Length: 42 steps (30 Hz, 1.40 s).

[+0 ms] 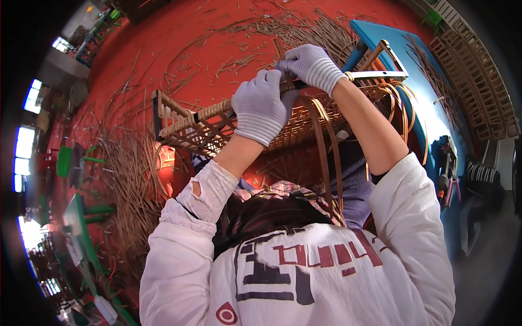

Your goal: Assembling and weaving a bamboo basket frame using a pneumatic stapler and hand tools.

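Observation:
Across my lap lies a woven rattan piece on a dark metal frame, its long upper rail partly wrapped in rattan. My left hand, in a grey-white striped knit glove, is closed around that rail near the middle. Just right of it, my right hand, gloved alike, pinches a brown rattan strip at the rail; its end sticks up past the fingers. Long loose strips hang from the rail toward my lap. More pale strands loop at the frame's right end. My fingertips partly hide the wrapping spot.
A blue table stands at the right, with strips and pliers on it. Cut strips are heaped on the red floor at the left and far side. Slatted woven pieces stand far right; green furniture is at the left.

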Available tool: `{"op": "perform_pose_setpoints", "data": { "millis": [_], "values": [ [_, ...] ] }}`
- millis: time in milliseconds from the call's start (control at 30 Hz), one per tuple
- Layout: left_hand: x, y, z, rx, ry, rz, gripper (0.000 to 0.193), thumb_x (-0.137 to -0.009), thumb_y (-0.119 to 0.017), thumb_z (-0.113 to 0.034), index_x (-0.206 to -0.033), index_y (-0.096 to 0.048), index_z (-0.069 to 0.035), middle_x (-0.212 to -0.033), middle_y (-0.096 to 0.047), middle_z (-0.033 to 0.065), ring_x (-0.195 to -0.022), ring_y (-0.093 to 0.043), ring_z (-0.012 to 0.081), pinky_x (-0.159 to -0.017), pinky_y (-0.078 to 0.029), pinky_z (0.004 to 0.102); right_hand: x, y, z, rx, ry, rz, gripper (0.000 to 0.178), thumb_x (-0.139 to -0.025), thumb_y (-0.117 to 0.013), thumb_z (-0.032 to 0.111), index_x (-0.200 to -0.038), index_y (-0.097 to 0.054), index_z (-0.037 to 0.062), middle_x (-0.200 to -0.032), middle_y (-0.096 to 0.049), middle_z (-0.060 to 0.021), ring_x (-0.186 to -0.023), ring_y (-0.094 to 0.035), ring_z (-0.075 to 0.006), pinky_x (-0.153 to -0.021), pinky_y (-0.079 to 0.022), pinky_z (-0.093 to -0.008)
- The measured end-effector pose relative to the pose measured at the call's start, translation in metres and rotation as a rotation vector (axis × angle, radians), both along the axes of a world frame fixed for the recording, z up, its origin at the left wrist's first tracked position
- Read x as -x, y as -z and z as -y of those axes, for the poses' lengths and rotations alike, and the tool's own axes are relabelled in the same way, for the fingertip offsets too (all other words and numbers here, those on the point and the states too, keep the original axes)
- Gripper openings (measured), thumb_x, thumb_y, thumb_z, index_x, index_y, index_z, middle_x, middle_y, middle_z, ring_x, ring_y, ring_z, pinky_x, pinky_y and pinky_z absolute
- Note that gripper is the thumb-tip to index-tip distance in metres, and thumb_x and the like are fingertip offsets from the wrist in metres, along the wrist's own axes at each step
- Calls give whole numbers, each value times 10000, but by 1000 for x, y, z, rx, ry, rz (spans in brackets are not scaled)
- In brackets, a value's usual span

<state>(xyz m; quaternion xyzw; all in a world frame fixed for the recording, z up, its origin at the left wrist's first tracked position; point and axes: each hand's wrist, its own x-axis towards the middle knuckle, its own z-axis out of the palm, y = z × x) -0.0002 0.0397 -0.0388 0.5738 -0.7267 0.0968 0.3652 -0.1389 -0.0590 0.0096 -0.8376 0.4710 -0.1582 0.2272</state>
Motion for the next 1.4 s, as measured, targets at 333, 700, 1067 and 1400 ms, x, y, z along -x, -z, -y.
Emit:
{"op": "perform_pose_setpoints", "data": {
  "millis": [333,700,1067,1400],
  "values": [
    [-1,-4,2,120,104,84,266,-813,-697,-299,-1031,-672,-148,-880,-647,70,-696,-624,287,-613,-467,414,-7,-5,-2,82,88,-135,306,-915,-622,364,-906,-753,87,-719,-692,-80,-672,-655,-205,-696,-523,-312],
    [2,-51,13,-652,41,35,293,-887,-604,-337,-1106,-683,-160,-951,-694,135,-918,-663,319,-795,-512,425,36,48,-91,384,148,512,143,-878,-644,141,-961,-668,27,-885,-651,-161,-825,-638,-339,-735,-519,-397],
    [-15,-38,32,-737,253,-87,314,-900,-596,-282,-1126,-658,-74,-948,-689,121,-878,-660,238,-802,-509,359,32,44,-80,-478,228,697,364,-867,-711,344,-1041,-725,25,-793,-692,-47,-669,-607,-115,-627,-501,-266],
    [-15,-40,19,-669,246,-33,300,-914,-577,-327,-1123,-658,-128,-990,-687,111,-905,-655,287,-799,-506,373,56,19,-72,-620,158,495,332,-905,-675,363,-1020,-714,54,-700,-611,27,-590,-530,-73,-536,-441,-232]
  ]
}}
